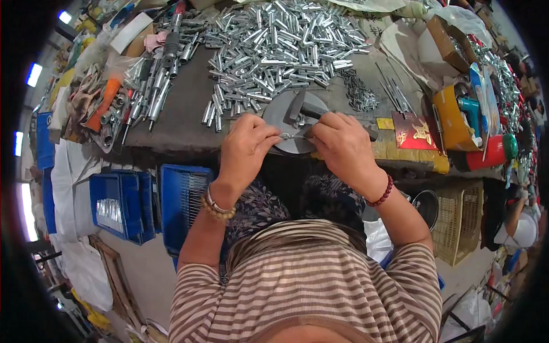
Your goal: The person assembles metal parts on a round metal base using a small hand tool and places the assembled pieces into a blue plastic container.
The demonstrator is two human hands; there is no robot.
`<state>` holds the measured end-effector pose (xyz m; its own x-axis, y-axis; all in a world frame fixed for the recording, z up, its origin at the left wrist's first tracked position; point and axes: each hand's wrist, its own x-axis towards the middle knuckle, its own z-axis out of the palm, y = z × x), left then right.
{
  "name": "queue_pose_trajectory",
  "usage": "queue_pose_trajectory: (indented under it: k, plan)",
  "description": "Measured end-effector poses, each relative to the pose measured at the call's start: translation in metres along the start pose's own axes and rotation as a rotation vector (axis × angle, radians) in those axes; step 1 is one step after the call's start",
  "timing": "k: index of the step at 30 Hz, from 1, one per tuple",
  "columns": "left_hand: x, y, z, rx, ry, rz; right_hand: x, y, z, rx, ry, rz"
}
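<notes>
Small metal piece (pixel 285 136) at my fingertips

My left grip (pixel 243 143) is pressed together, thumb against finger, pinching one end of the small metal piece. From there a slim, shiny length runs across toward my right grip (pixel 346 140), whose fingers are bunched at the far end; they cover the contact, so I cannot tell whether they pinch it or only steady it.

I judge the piece light and stiff, unlikely to bend under fingertip pressure, but smooth enough to slip or roll if I squeeze off-centre. The thicker end, on the left, looks the surer place to take hold; the slim part offers little to press on.

It lies between my two grips, nearly level, above the near part of the round grey plate (pixel 277 110) on the tabletop (pixel 189 106). Just beyond it a hammer (pixel 313 111) rests on that plate, its handle passing beside my right fingers.
</notes>
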<state>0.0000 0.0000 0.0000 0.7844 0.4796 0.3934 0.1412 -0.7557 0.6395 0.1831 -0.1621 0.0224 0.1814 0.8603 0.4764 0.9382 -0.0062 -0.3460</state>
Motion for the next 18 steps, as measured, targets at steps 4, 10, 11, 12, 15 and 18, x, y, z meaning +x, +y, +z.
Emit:
queue_pose_trajectory:
  k: [4,10,11,12,15,18]
  plan:
    - [-0.001,0.0,0.002,-0.001,0.033,0.028,0.0,0.002,0.001,0.008,-0.012,-0.045]
    - [-0.001,0.001,0.006,-0.01,0.035,0.038,0.002,0.003,0.005,0.004,0.001,-0.082]
    - [-0.002,0.001,0.007,-0.003,0.039,0.053,0.003,0.002,0.007,0.001,0.012,-0.103]
    - [-0.003,0.002,0.008,-0.011,0.038,0.06,0.002,0.001,0.008,-0.009,0.012,-0.099]
    - [-0.005,0.002,0.008,-0.033,0.055,0.043,0.001,0.001,0.006,-0.01,0.039,-0.109]
    - [-0.005,0.001,0.008,-0.057,0.046,0.018,0.003,0.007,-0.002,-0.01,0.065,-0.059]
